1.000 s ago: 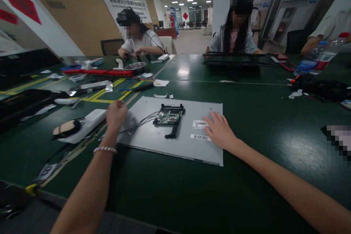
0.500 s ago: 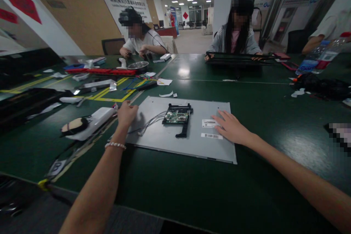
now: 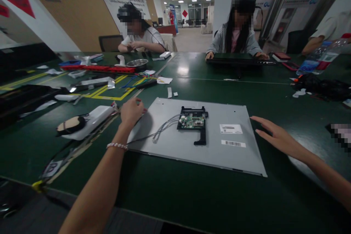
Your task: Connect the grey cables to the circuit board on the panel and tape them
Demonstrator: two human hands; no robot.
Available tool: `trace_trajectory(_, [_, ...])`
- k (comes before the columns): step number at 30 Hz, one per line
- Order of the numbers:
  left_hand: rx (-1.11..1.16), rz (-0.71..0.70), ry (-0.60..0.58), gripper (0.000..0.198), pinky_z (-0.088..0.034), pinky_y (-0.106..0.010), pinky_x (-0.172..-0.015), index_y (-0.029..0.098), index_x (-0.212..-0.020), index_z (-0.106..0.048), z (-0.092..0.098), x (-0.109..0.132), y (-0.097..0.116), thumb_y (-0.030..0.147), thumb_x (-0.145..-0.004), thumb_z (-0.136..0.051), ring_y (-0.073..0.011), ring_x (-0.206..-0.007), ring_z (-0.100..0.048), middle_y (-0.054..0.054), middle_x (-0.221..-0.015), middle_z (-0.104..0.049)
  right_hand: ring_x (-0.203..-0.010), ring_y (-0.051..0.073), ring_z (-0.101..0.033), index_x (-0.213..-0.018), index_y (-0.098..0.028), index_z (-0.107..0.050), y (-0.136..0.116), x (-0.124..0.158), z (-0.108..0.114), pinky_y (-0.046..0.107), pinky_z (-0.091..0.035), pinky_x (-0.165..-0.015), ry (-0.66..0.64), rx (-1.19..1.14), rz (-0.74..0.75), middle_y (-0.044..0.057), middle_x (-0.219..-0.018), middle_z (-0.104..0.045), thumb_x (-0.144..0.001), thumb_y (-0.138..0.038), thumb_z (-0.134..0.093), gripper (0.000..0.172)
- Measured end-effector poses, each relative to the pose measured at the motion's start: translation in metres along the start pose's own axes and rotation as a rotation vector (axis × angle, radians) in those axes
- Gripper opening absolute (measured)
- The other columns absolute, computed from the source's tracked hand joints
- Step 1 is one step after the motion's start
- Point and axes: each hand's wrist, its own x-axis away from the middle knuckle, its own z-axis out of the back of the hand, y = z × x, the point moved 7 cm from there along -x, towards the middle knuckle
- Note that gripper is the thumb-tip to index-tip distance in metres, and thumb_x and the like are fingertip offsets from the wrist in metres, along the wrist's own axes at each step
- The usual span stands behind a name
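A flat grey metal display panel (image 3: 170, 146) lies back side up on the green table. Fixed on its middle is a green circuit board (image 3: 193, 121) in a black bracket (image 3: 203, 137), with grey cables (image 3: 164, 128) running left from it. Two white labels (image 3: 230, 128) are stuck near the panel's right side. My left hand (image 3: 131, 112) is at the panel's upper left edge, fingers loosely bent and apart; whether it touches the edge is hard to see. Just off the right edge, my right hand (image 3: 279, 137) is open, fingers stretched toward the panel.
Left of the panel lie a white device with a black strap (image 3: 93, 120), a lanyard (image 3: 52, 168) and coloured wires (image 3: 139, 81). Paper scraps (image 3: 169, 92) sit behind it. Two people work across the table, one holding a black screen (image 3: 238, 61). Bottles (image 3: 315, 60) stand at the right.
The panel has shifted right and a little nearer, with its board and cables. My right hand has come off its surface to beyond its right edge. A paper strip behind has turned.
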Motion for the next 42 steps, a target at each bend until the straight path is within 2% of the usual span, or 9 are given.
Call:
trace_trajectory(4, [0.024, 0.023, 0.004, 0.03, -0.042, -0.018, -0.062, 0.013, -0.115, -0.058, -0.003, 0.002, 0.01, 0.03, -0.093, -0.047, -0.0121, -0.068, -0.063, 0.006, -0.064, -0.065, -0.134, 0.035, -0.044, -0.149, -0.034, -0.033, 0.004, 0.004, 0.003, 0.059, -0.047, -0.1, 0.078, 0.011, -0.036, 0.005, -0.154, -0.037, -0.093, -0.053, -0.043, 0.059])
trace_trajectory(11, [0.336, 0.074, -0.219, 0.031, -0.052, -0.022, -0.057, 0.013, -0.113, -0.059, -0.027, 0.012, 0.034, 0.03, -0.089, -0.049, -0.015, -0.063, -0.068, -0.001, -0.071, -0.07, -0.134, 0.038, -0.042, -0.143, -0.031, -0.043, 0.01, 0.011, 0.029, 0.06, -0.046, -0.101, 0.26, -0.006, -0.128, 0.006, -0.154, -0.037, -0.091, -0.053, -0.045, 0.056])
trace_trajectory(16, [0.376, -0.059, -0.25, 0.029, -0.053, -0.023, -0.055, 0.016, -0.106, -0.063, -0.038, 0.019, 0.063, 0.033, -0.087, -0.049, -0.0176, -0.062, -0.069, -0.004, -0.067, -0.069, -0.139, 0.032, -0.037, -0.139, -0.032, -0.046, 0.031, 0.021, 0.04, 0.055, -0.032, -0.114, 0.367, -0.38, -0.341, 0.006, -0.151, -0.042, -0.088, -0.055, -0.049, 0.056])
trace_trajectory(19, [0.322, -0.161, -0.282, 0.032, -0.05, -0.023, -0.053, 0.018, -0.107, -0.063, -0.042, 0.026, 0.079, 0.035, -0.087, -0.046, -0.0173, -0.056, -0.067, -0.002, -0.064, -0.067, -0.138, 0.029, -0.039, -0.133, -0.034, -0.051, 0.037, 0.022, 0.039, 0.05, -0.032, -0.115, 0.401, -0.584, -0.371, 0.004, -0.149, -0.044, -0.088, -0.053, -0.052, 0.05])
trace_trajectory(22, [0.196, -0.295, -0.276, 0.032, -0.048, -0.023, -0.053, 0.019, -0.101, -0.066, -0.041, 0.033, 0.096, 0.038, -0.088, -0.044, -0.0164, -0.05, -0.063, -0.001, -0.06, -0.065, -0.136, 0.029, -0.041, -0.131, -0.033, -0.053, 0.035, 0.023, 0.039, 0.049, -0.033, -0.115, 0.426, -0.607, -0.384, 0.005, -0.147, -0.047, -0.087, -0.05, -0.055, 0.047])
trace_trajectory(30, [0.096, -0.399, -0.302, 0.036, -0.046, -0.024, -0.057, 0.019, -0.101, -0.064, -0.045, 0.046, 0.117, 0.041, -0.091, -0.039, -0.0174, -0.05, -0.063, 0.0, -0.056, -0.062, -0.133, 0.031, -0.045, -0.14, -0.027, -0.045, 0.036, 0.021, 0.043, 0.049, -0.037, -0.111, 0.401, -0.331, -0.422, 0.009, -0.144, -0.05, -0.088, -0.054, -0.047, 0.058])
trace_trajectory(35, [0.082, -0.397, -0.323, 0.037, -0.046, -0.025, -0.06, 0.019, -0.111, -0.063, -0.045, 0.053, 0.128, 0.04, -0.091, -0.039, -0.0163, -0.05, -0.062, -0.002, -0.063, -0.065, -0.137, 0.034, -0.038, -0.142, -0.02, -0.043, 0.05, 0.012, 0.042, 0.054, -0.03, -0.114, 0.367, 0.073, -0.188, 0.015, -0.147, -0.043, -0.09, -0.053, -0.04, 0.061])
trace_trajectory(38, [0.02, -0.423, -0.297, 0.037, -0.047, -0.027, -0.067, 0.02, -0.114, -0.065, -0.046, 0.057, 0.135, 0.039, -0.091, -0.042, -0.0198, -0.063, -0.066, -0.005, -0.069, -0.067, -0.14, 0.034, -0.034, -0.142, -0.018, -0.042, 0.054, 0.009, 0.032, 0.057, -0.029, -0.113, 0.342, 0.25, -0.075, 0.016, -0.147, -0.043, -0.092, -0.051, -0.037, 0.06])
trace_trajectory(42, [-0.149, -0.396, -0.189, 0.036, -0.048, -0.033, -0.074, 0.021, -0.113, -0.065, -0.043, 0.057, 0.139, 0.038, -0.091, -0.043, -0.027, -0.081, -0.068, -0.009, -0.077, -0.069, -0.137, 0.036, -0.038, -0.14, -0.021, -0.046, 0.056, 0.008, 0.022, 0.06, -0.034, -0.108, 0.287, 0.4, -0.03, 0.016, -0.146, -0.044, -0.092, -0.049, -0.037, 0.056])
